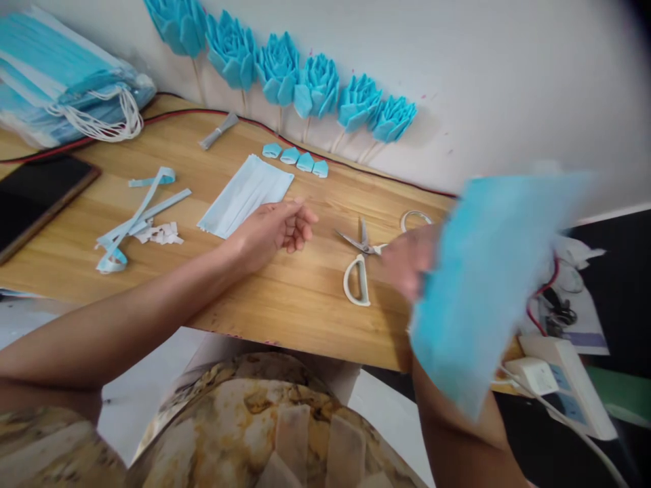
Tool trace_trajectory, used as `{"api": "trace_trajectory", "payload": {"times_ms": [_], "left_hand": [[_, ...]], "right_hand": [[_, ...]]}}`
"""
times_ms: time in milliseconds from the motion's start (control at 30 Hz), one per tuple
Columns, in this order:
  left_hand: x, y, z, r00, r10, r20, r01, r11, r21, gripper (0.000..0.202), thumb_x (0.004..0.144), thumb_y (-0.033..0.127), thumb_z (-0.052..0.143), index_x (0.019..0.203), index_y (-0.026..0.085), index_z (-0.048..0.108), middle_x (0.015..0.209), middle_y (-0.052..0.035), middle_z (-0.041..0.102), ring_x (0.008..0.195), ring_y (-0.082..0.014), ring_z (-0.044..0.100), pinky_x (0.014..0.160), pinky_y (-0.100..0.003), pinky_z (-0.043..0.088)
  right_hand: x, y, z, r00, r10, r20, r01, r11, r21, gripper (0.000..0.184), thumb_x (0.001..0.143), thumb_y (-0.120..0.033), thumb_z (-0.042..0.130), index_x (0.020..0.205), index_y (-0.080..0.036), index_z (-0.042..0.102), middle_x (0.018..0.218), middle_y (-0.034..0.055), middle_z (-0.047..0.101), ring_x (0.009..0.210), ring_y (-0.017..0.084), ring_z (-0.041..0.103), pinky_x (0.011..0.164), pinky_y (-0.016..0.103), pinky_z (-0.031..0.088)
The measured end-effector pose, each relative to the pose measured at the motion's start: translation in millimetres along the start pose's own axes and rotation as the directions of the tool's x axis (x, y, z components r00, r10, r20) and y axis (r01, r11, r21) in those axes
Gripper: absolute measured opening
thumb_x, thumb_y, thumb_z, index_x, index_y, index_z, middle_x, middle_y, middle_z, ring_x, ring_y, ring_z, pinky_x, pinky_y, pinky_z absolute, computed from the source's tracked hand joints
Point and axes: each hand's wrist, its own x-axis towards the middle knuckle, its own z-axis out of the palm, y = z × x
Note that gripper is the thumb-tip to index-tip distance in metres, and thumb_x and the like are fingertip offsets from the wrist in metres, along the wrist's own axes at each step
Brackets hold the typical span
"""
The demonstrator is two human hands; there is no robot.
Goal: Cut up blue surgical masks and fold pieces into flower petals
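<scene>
My right hand (409, 261) is closed on one edge of a light-blue sheet of mask fabric (488, 271), which hangs spread out and smeared by motion. Open scissors with white handles (364, 249) lie on the table just left of that hand. My left hand (277, 232) hovers low over the wood or rests on it, its fingers loosely curled and nothing seen in them. Partly under that wrist lies a pleated light-blue face mask (247, 193). Four-sided folded blue pieces (298, 158) stand in a short row behind it.
Several blue petal flowers on sticks (319, 85) lean against the wall. Stacked masks in plastic (66, 74) fill the back left, above a dark tablet (41, 196). Blue strips (135, 217), white scraps (161, 232), grey ties (218, 131) and a tape roll (416, 215) lie about. A power strip (569, 386) is at right.
</scene>
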Motion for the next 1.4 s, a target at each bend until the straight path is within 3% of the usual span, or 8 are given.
{"api": "trace_trajectory", "payload": {"times_ms": [167, 333, 400, 533, 800, 1033, 1233, 1400], "left_hand": [[4, -8, 1.0, 0.999, 0.017, 0.036, -0.017, 1.0, -0.004, 0.049, 0.096, 0.06, 0.057, 0.085, 0.015, 0.07, 0.068, -0.0076, 0.068, 0.056, -0.0151, 0.058, 0.05, -0.026, 0.041], [6, -10, -1.9, 0.999, 0.024, 0.049, -0.024, 1.0, 0.003, 0.074, 0.089, 0.084, 0.045, 0.09, 0.016, 0.074, 0.069, -0.0091, 0.07, 0.055, -0.0165, 0.058, 0.049, -0.028, 0.038], [5, -9, -1.9, 0.999, 0.031, 0.039, -0.032, 0.999, 0.025, 0.066, 0.088, 0.08, 0.055, 0.087, 0.017, 0.073, 0.067, -0.007, 0.067, 0.054, -0.0152, 0.056, 0.048, -0.027, 0.038], [0, -9, -2.0, 0.998, 0.056, 0.036, -0.06, 0.992, 0.11, 0.035, 0.076, 0.049, 0.085, 0.085, 0.017, 0.075, 0.069, -0.0024, 0.066, 0.054, -0.0113, 0.052, 0.049, -0.026, 0.037], [1, -5, -3.4, 0.996, 0.072, -0.042, -0.071, 0.997, 0.035, 0.022, 0.074, 0.031, 0.084, 0.072, 0.016, 0.068, 0.064, 0.0, 0.06, 0.055, -0.0096, 0.049, 0.049, -0.023, 0.035], [1, -5, -3.3, 0.995, 0.076, -0.069, -0.075, 0.997, 0.023, 0.023, 0.082, 0.034, 0.078, 0.074, 0.016, 0.068, 0.064, -0.0004, 0.061, 0.054, -0.0098, 0.052, 0.048, -0.022, 0.038], [-2, -7, 1.1, 0.994, 0.11, -0.023, -0.109, 0.992, 0.06, 0.043, 0.077, 0.054, 0.085, 0.095, 0.016, 0.075, 0.087, -0.0085, 0.077, 0.092, -0.0271, 0.074, 0.081, -0.035, 0.059], [-3, -10, 0.0, 0.997, 0.079, -0.001, -0.077, 0.982, 0.172, 0.049, 0.066, 0.045, 0.094, 0.102, 0.017, 0.076, 0.102, -0.0093, 0.08, 0.104, -0.0312, 0.074, 0.09, -0.041, 0.06]], "right_hand": [[7, 9, 34, 0.995, 0.026, 0.099, -0.023, 0.999, -0.031, 0.042, 0.08, -0.059, 0.078, 0.068, -0.019, 0.07, 0.064, -0.0013, 0.069, 0.057, 0.012, 0.06, 0.047, 0.024, 0.047], [9, 21, 42, 0.998, 0.055, -0.004, -0.055, 0.997, 0.062, 0.046, 0.079, -0.065, 0.078, 0.072, -0.021, 0.069, 0.068, 0.0006, 0.067, 0.062, 0.016, 0.058, 0.054, 0.029, 0.046], [9, 22, 42, 0.998, 0.066, -0.007, -0.065, 0.994, 0.086, 0.045, 0.077, -0.065, 0.079, 0.074, -0.021, 0.07, 0.069, 0.0008, 0.068, 0.063, 0.016, 0.059, 0.055, 0.029, 0.046], [10, 21, 43, 0.997, 0.064, 0.036, -0.068, 0.991, 0.118, 0.044, 0.078, -0.064, 0.08, 0.076, -0.02, 0.072, 0.073, 0.0014, 0.07, 0.066, 0.016, 0.06, 0.06, 0.03, 0.048], [11, 24, 45, 0.999, 0.038, -0.009, -0.036, 0.992, 0.121, 0.046, 0.078, -0.064, 0.08, 0.071, -0.02, 0.067, 0.069, -0.001, 0.064, 0.063, 0.014, 0.055, 0.058, 0.028, 0.044], [12, 23, 44, 0.999, 0.019, -0.034, -0.011, 0.979, 0.202, 0.039, 0.081, -0.063, 0.077, 0.08, -0.024, 0.074, 0.075, -0.0009, 0.069, 0.071, 0.016, 0.061, 0.068, 0.03, 0.051], [11, 20, 49, 0.999, 0.029, 0.023, -0.033, 0.98, 0.196, 0.032, 0.078, -0.055, 0.082, 0.083, -0.023, 0.077, 0.08, 0.0004, 0.074, 0.077, 0.018, 0.066, 0.075, 0.033, 0.054], [10, 21, 52, 0.998, 0.031, 0.06, -0.043, 0.979, 0.201, 0.032, 0.077, -0.053, 0.082, 0.083, -0.022, 0.076, 0.084, 0.001, 0.075, 0.077, 0.018, 0.066, 0.074, 0.033, 0.054]]}}
